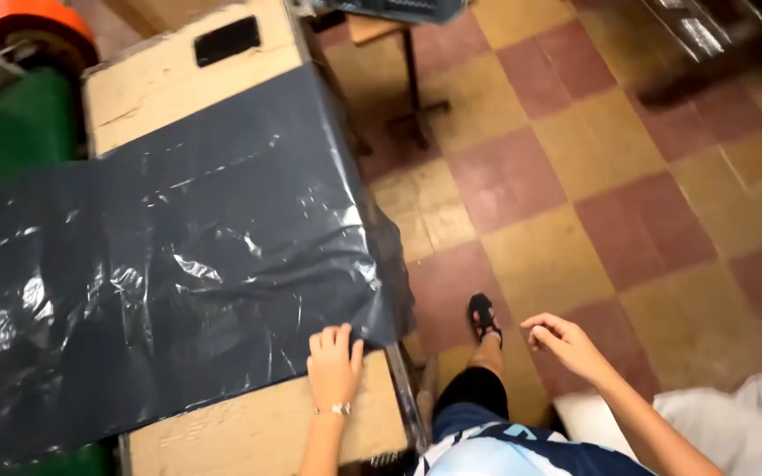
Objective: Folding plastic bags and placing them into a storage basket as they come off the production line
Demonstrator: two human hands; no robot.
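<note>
A wide sheet of dark plastic film lies stretched across a pale wooden worktable. My left hand rests flat on the table, palm down, with its fingertips on the near edge of the film. My right hand hangs in the air over the tiled floor, away from the table. Its fingers are loosely curled and hold nothing.
An orange roll and a green machine part sit at the table's far left. A metal-legged stand is on the red and yellow checkered floor. A white bag or cloth lies at bottom right. My foot is by the table.
</note>
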